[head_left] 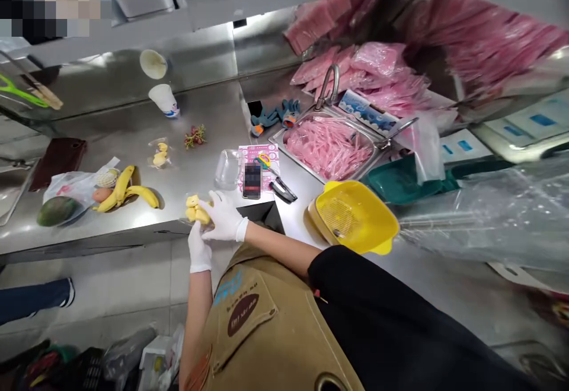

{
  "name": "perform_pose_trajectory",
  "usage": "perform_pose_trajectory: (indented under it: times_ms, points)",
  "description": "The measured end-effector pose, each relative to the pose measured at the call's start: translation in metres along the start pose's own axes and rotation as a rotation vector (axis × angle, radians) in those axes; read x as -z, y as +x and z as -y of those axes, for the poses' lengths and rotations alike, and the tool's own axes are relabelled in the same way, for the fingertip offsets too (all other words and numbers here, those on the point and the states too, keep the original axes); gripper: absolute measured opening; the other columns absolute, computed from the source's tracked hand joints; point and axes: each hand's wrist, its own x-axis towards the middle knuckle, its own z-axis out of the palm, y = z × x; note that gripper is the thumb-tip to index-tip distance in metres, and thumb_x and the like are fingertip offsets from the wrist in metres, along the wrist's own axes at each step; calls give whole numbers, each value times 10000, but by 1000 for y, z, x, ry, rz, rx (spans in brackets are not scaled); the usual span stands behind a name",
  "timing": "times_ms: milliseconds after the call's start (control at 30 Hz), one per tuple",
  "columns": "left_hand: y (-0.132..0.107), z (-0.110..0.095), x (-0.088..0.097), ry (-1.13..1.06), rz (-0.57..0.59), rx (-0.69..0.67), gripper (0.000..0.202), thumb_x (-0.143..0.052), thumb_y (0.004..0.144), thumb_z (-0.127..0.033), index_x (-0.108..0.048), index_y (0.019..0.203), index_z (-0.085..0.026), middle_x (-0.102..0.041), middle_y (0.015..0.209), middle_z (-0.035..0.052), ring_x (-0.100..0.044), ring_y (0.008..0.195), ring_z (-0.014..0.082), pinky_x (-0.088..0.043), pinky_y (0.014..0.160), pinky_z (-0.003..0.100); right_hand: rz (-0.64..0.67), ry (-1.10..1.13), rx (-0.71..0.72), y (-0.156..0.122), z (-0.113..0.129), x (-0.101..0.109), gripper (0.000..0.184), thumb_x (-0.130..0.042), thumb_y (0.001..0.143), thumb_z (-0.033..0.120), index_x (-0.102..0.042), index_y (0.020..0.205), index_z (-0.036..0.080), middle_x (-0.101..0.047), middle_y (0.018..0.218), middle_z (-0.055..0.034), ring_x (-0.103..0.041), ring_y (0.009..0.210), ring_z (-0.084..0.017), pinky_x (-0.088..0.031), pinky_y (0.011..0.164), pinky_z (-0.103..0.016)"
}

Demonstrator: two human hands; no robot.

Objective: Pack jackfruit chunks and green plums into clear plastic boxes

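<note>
My right hand, in a white glove, grips a clear plastic packet of pale yellow fruit pieces at the counter's front edge. My left hand, also gloved, is bunched under the packet and holds its lower side. The fruit looks like durian flesh, though I cannot be sure. A similar packet lies farther back on the steel counter. To the left of my hands are yellow bananas and a green mango on a white plastic bag.
A yellow strainer basket sits right of my hands. Behind it stands a steel tray of pink straws. A phone, stapler, clear cup and red fruit sprig lie nearby. Pink packets are piled behind.
</note>
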Motion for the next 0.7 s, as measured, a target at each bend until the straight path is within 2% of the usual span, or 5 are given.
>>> perform_pose_trajectory:
  times_ms: [100, 233, 500, 600, 700]
  points:
    - [13, -10, -25, 34, -140, 95, 325, -604, 1017, -335, -732, 1267, -170, -805, 1070, 89, -783, 942, 183, -633, 915, 305, -125, 123, -27, 7, -45, 42, 895, -839, 881, 587, -557, 1629, 185, -487, 1659, -226, -433, 1539, -427, -372, 1287, -598]
    - [34, -31, -44, 125, -189, 139, 292, -575, 1013, -269, -692, 1266, -178, -763, 1122, 105, -772, 1051, 197, -636, 1029, 368, -384, 200, -331, -13, -136, 106, 598, -645, 1016, 367, -598, 1575, 159, -665, 1498, -163, -606, 1394, -327, -455, 1253, -505]
    - [65, -48, -55, 241, -66, 99, 267, -564, 988, -341, -638, 1229, -253, -696, 1291, 98, -694, 1294, 213, -580, 1167, 437, -661, -71, -1193, -199, -317, 204, 382, -604, 983, 223, -800, 1282, 86, -798, 1265, -207, -736, 1224, -342, -534, 1160, -498]
    - [66, -41, -58, 221, -60, 128, 254, -571, 986, -350, -635, 1208, -243, -689, 1271, 94, -695, 1290, 205, -571, 1184, 420, -537, -119, -1490, -249, -353, 219, 282, -669, 916, 183, -844, 1102, 64, -807, 1184, -248, -753, 1199, -366, -549, 1115, -482]
    - [65, -33, -62, 188, -68, 140, 228, -579, 992, -328, -654, 1187, -238, -697, 1271, 97, -695, 1307, 204, -573, 1180, 389, -473, -127, -1484, -263, -366, 211, 279, -793, 884, 339, -850, 954, 74, -814, 1021, -247, -784, 1063, -376, -594, 994, -468]
